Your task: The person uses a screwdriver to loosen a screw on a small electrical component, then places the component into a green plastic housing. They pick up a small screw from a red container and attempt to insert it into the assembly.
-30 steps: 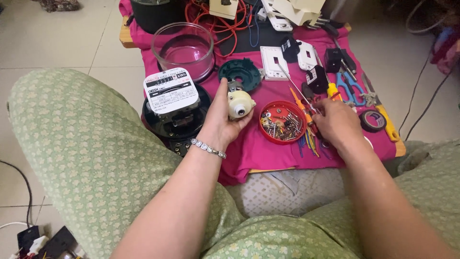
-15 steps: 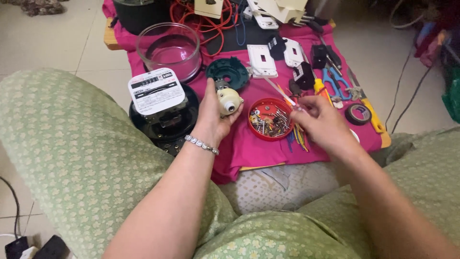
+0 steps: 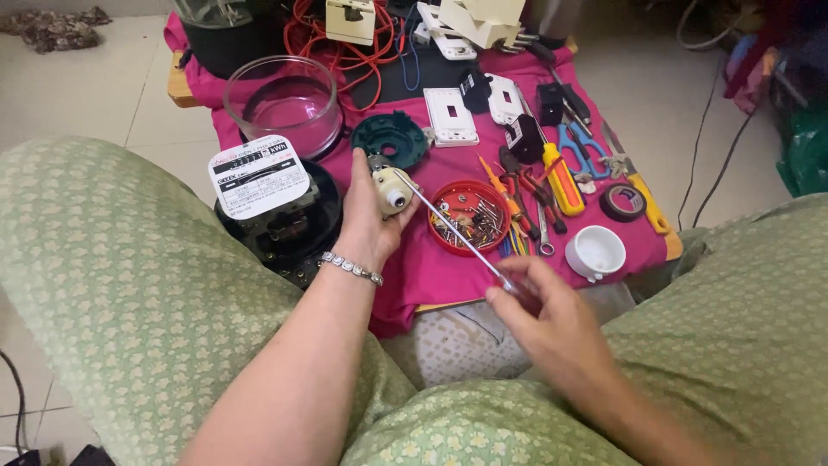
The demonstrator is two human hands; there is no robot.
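My left hand (image 3: pixel 366 220) grips a small cream-coloured part (image 3: pixel 392 192) with a round hole, held above the pink cloth (image 3: pixel 431 267). My right hand (image 3: pixel 539 315) holds a screwdriver (image 3: pixel 457 233) by its handle; the thin metal shaft runs up and left, and its tip touches the cream part. Just beyond the shaft sits a red dish of screws (image 3: pixel 470 216). A black round meter base with a white label plate (image 3: pixel 272 194) lies left of my left hand.
On the cloth lie a clear glass bowl (image 3: pixel 280 103), a dark green round part (image 3: pixel 390 140), white switch plates (image 3: pixel 451 116), pliers and screwdrivers (image 3: pixel 539 185), blue scissors (image 3: pixel 580 148), a tape roll (image 3: pixel 623 201) and a white cup (image 3: pixel 595 252). My green-clad knees flank the low table.
My right hand left the tools beside the red dish, drew back toward me with a screwdriver, and set its tip against the cream part in my left hand.
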